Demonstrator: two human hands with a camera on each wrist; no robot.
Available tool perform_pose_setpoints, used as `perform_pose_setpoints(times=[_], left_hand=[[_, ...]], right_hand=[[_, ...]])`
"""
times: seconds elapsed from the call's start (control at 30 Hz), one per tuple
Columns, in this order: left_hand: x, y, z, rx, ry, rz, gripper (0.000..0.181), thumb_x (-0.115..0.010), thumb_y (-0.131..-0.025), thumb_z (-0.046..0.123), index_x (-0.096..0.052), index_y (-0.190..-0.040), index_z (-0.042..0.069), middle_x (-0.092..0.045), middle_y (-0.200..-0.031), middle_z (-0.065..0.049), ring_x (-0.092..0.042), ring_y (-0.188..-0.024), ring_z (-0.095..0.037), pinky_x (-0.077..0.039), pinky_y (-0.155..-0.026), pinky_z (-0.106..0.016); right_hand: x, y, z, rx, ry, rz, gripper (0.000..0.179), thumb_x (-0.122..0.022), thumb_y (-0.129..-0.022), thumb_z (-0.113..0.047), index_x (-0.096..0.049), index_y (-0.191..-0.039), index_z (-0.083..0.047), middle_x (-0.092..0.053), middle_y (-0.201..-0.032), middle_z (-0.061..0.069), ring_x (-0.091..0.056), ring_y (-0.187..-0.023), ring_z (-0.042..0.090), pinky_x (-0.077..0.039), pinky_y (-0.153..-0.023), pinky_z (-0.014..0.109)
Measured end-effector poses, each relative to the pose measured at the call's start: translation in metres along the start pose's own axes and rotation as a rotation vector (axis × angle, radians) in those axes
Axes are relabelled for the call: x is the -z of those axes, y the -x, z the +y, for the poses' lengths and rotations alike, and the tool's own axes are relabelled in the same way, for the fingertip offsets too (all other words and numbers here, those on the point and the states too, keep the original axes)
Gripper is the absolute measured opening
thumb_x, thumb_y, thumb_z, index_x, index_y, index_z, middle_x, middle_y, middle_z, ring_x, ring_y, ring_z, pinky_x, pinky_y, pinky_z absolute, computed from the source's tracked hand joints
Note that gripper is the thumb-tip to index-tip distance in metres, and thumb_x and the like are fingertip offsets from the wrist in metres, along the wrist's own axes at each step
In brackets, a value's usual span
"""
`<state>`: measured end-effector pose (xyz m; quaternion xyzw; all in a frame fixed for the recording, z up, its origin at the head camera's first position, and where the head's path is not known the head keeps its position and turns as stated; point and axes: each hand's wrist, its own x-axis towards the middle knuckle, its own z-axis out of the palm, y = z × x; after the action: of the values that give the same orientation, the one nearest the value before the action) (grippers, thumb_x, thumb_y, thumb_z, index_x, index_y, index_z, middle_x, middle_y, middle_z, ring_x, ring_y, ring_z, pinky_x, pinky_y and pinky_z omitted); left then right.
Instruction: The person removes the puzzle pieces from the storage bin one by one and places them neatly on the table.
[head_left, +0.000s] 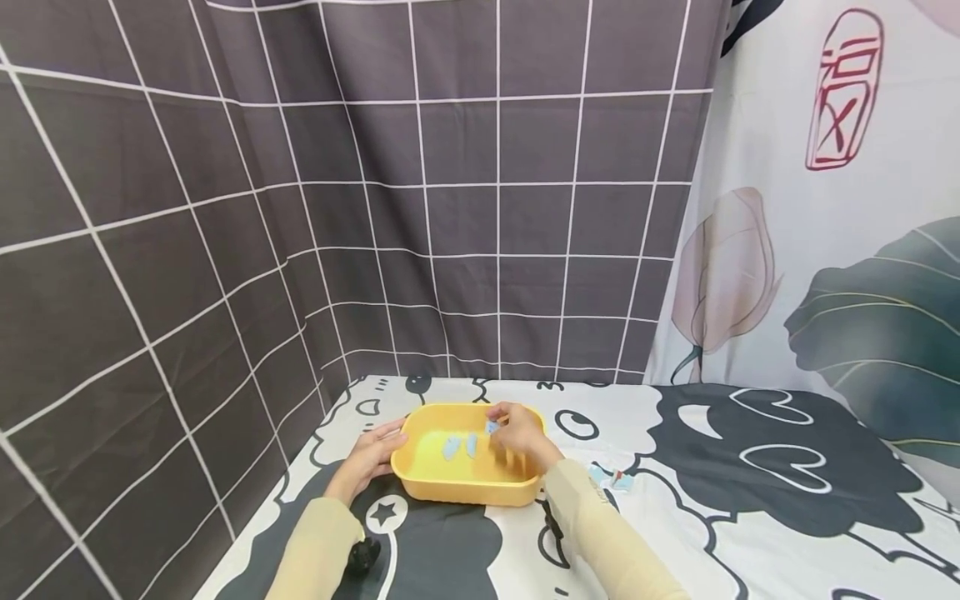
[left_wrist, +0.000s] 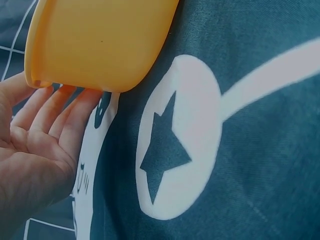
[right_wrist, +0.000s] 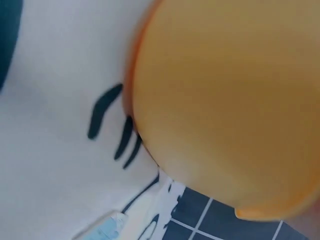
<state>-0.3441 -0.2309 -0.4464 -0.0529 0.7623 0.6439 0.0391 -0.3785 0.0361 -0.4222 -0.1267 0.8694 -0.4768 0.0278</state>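
Note:
A yellow plastic basin (head_left: 480, 493) stands on the patterned cloth in the head view. My left hand (head_left: 369, 457) holds its left end; in the left wrist view the thumb is at the rim and the fingers (left_wrist: 47, 112) lie against the outer wall. Reaching over the right side, my right hand (head_left: 519, 432) pinches a small light-blue piece (head_left: 491, 427) inside the basin. Two other pale-blue pieces, one broader (head_left: 451, 447) and one narrow (head_left: 472, 445), lie on the basin floor. The basin wall (right_wrist: 225, 100) hides the right fingers in the right wrist view.
To the right of the basin, light-blue pieces (head_left: 622, 482) lie on the cloth, one with a small red mark. A black object (head_left: 363, 554) shows at the left wrist. A dark grid-patterned curtain (head_left: 465, 217) hangs behind, and a white floral one (head_left: 795, 275) at right.

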Motion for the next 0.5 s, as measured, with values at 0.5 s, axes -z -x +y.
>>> perform_pose_setpoints(times=[0.5], left_hand=[[0.002, 0.001, 0.000, 0.002, -0.019, -0.007, 0.054, -0.059, -0.090, 0.027, -0.045, -0.138, 0.008, -0.057, -0.130, -0.019, -0.068, -0.094, -0.017, -0.058, -0.078, -0.034]], right_hand=[[0.050, 0.013, 0.003, -0.008, 0.034, 0.112, 0.045, -0.063, -0.066, 0.004, -0.064, -0.111, -0.004, -0.066, -0.112, 0.010, -0.060, -0.097, 0.022, -0.053, -0.079, 0.030]])
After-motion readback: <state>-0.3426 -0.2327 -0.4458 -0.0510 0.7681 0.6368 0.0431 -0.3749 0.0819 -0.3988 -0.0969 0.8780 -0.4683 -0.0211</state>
